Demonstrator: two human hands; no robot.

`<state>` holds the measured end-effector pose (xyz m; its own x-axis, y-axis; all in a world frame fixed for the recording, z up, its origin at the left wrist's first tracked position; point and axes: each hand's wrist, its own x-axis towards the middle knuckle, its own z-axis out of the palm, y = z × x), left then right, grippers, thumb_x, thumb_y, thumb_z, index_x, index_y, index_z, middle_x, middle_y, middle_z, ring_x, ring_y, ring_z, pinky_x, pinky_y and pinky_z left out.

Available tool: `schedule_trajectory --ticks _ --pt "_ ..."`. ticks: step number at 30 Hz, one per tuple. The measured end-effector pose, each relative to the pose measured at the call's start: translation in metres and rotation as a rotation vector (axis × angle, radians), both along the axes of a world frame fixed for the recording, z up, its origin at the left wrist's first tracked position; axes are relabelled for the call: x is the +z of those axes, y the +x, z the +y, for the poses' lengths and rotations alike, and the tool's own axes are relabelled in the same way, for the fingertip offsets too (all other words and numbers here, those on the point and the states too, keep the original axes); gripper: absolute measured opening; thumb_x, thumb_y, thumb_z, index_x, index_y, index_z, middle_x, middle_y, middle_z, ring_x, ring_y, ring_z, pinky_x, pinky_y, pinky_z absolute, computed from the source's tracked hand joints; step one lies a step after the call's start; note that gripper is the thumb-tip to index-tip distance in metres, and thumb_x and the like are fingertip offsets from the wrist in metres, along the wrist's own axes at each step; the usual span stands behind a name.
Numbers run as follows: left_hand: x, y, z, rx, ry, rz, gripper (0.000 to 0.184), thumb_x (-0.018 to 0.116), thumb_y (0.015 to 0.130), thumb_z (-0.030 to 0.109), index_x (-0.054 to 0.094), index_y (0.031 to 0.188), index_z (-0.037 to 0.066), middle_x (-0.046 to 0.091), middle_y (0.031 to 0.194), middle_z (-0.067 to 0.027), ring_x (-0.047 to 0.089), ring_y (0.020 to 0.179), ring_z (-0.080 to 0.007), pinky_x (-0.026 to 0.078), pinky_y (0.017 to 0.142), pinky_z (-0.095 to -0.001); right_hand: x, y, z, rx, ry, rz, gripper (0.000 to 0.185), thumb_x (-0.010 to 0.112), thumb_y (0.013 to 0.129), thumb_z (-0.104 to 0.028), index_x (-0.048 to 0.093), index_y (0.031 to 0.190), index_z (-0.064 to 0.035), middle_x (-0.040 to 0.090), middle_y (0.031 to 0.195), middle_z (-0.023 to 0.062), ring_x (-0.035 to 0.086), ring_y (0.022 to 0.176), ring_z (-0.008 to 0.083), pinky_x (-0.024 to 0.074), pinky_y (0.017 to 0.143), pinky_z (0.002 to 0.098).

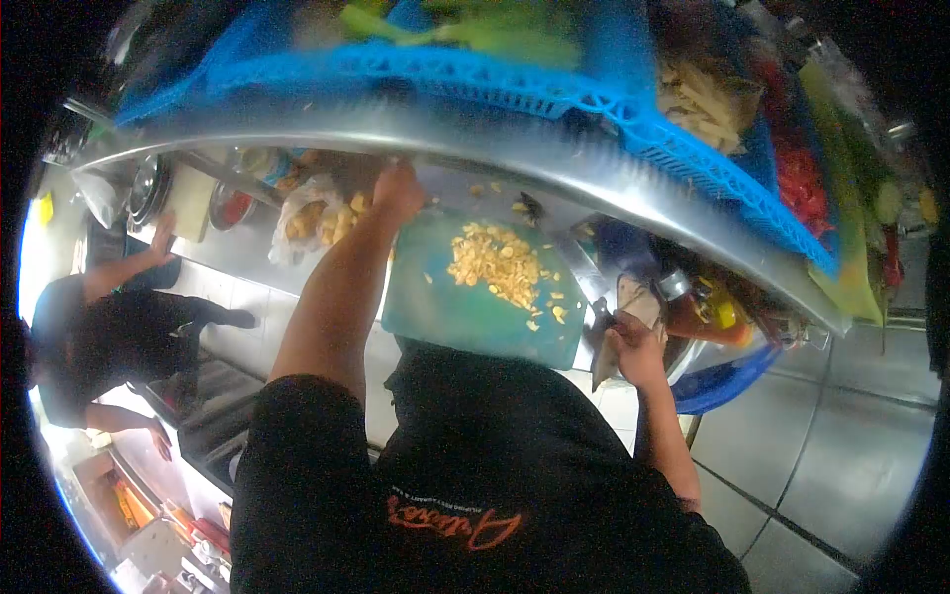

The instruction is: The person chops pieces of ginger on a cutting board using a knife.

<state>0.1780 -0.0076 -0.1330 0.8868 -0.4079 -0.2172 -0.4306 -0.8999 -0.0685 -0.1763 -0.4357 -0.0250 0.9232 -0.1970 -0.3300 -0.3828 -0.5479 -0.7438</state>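
A green cutting board [426,307] lies in front of my body, with a pile of sliced pale yellow pieces [495,262] on it. Beyond the board's upper left corner is my left hand [399,190], close under the metal shelf edge; its fingers are blurred and partly hidden. To the right of the board, my right hand [636,346] is closed on a pale, stained cloth [638,299]. A dark, flat item [600,342] is beside these fingers, its shape unclear. A plastic bag of yellowish pieces [312,223] sits left of my left hand.
A metal shelf [445,144] crosses above the counter, bearing blue baskets [475,74] of vegetables. At the right are an orange-yellow bottle [717,322] and a blue-rimmed container [727,386]. Another person [99,337] stands at the left, near a red-filled bowl [233,206].
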Motion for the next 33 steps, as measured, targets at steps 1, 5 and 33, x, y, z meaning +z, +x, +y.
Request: schedule_trajectory --ticks 1,5,33 --pt "-0.006 0.002 0.005 0.044 -0.044 -0.019 0.041 0.060 0.088 0.028 0.072 0.113 -0.002 0.068 0.119 -0.0263 0.065 0.113 -0.0420 0.053 0.098 -0.0487 -0.001 -0.001 0.000 0.012 -0.037 -0.010 0.042 0.069 0.095 -0.011 0.059 0.133 0.0038 0.072 0.109 0.0134 0.068 0.100 0.0188 0.0524 0.090 0.0307" --pt "-0.003 0.001 0.016 0.134 -0.162 -0.063 0.045 0.056 0.091 0.032 0.070 0.114 -0.005 0.066 0.125 -0.0275 0.064 0.117 -0.0432 0.053 0.100 -0.0479 0.003 0.002 0.000 0.025 -0.174 -0.076 0.040 0.071 0.092 -0.011 0.062 0.128 0.0035 0.072 0.108 0.0147 0.069 0.101 0.0235 0.0532 0.089 0.0346" --pt "0.021 0.017 -0.048 0.405 -0.578 -0.254 0.039 0.066 0.087 0.029 0.068 0.121 0.009 0.067 0.124 -0.0197 0.066 0.108 -0.0389 0.048 0.102 -0.0504 -0.009 0.023 0.016 0.196 -0.581 -0.070 0.040 0.074 0.079 -0.011 0.066 0.117 0.0001 0.065 0.112 0.0224 0.061 0.104 0.0431 0.0488 0.094 0.0486"
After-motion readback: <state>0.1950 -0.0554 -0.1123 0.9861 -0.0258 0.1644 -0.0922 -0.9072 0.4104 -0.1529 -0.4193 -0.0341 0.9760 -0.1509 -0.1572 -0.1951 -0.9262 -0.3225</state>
